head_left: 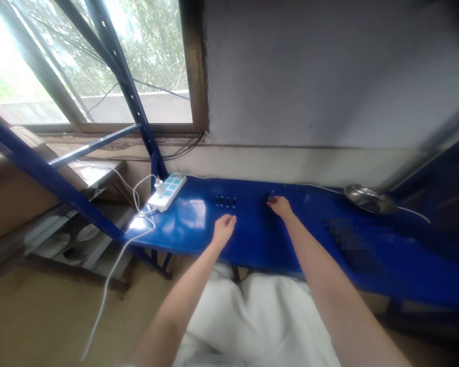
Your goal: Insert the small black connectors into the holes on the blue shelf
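Observation:
A glossy blue table (260, 239) runs along the wall in front of me. My left hand (224, 228) rests on it with fingers curled loosely, just below a row of several small dark pieces (225, 201) standing on the table. My right hand (280, 205) reaches farther in, fingertips pinched at a small dark piece (269, 195) near the table's back. What lies between those fingertips is too small to make out.
A white power strip with blue sockets (168, 190) lies at the table's left end, its white cable hanging to the floor. A metal bowl (369, 198) sits at the back right. Blue rack beams (53, 178) cross on the left under a window. White cloth covers my lap.

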The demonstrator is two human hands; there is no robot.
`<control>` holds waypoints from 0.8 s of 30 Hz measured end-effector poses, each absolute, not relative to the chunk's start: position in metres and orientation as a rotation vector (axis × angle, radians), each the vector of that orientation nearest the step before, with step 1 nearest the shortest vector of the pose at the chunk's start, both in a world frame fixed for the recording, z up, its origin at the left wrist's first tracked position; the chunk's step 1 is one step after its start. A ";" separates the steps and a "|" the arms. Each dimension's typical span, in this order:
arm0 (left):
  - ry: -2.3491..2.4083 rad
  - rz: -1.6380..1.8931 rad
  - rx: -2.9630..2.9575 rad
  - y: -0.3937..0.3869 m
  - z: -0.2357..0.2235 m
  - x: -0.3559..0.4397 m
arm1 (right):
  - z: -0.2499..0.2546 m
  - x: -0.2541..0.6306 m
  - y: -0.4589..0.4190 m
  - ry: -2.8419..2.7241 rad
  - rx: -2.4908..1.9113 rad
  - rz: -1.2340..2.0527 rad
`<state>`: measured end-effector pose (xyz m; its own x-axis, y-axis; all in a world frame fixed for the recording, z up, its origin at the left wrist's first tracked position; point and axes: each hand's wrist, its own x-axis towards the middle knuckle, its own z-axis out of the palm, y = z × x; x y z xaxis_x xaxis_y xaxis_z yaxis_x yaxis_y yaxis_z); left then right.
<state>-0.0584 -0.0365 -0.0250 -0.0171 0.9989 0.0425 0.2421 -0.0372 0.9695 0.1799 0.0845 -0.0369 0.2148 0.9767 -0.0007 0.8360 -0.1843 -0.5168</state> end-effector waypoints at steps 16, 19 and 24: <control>1.384 1.144 1.436 -0.035 -0.029 -0.059 | -0.041 0.179 0.077 -1.497 -2.118 0.426; 1.386 1.158 1.444 -0.034 -0.029 -0.059 | -0.035 0.180 0.072 -1.516 -2.089 0.476; 1.391 1.141 1.419 -0.035 -0.029 -0.058 | -0.026 0.168 0.045 -1.377 -2.152 0.470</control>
